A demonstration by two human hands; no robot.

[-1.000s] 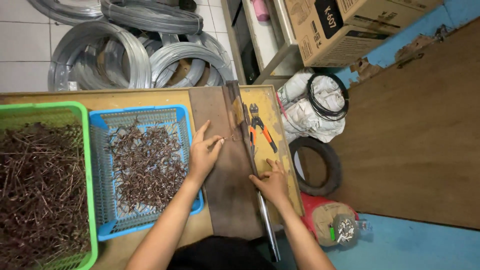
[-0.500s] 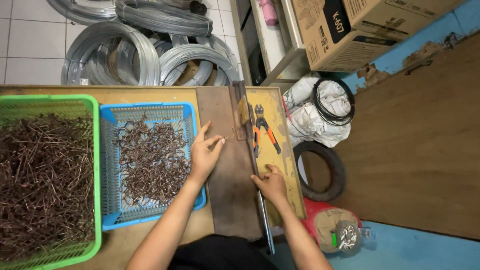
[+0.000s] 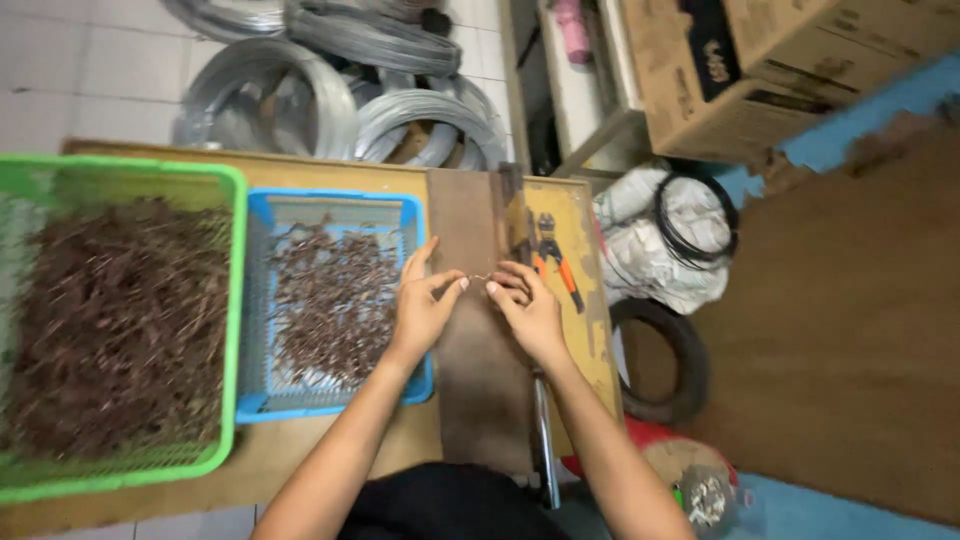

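Observation:
My left hand point(image 3: 424, 303) and my right hand point(image 3: 524, 306) meet over a brown metal plate point(image 3: 478, 385) on the workbench. Between their fingertips they pinch a short piece of thin wire point(image 3: 478, 279), one hand at each end. Just left of my left hand stands a blue basket point(image 3: 262, 392) with several rusty wire pieces point(image 3: 332, 300). A long lever handle point(image 3: 543, 440) runs along the plate's right edge below my right hand.
A green basket point(image 3: 228, 300) full of rusty wire pieces sits at the far left. Orange-handled pliers point(image 3: 553, 258) lie on the yellow board right of my hands. Coils of grey wire point(image 3: 330, 100), cardboard boxes point(image 3: 770, 70), a white sack point(image 3: 660, 240) and a tyre point(image 3: 670, 370) surround the bench.
My right hand left the lever handle and rose to meet my left hand, which drew back from the basket edge. Both now pinch a short wire. The view shifted right.

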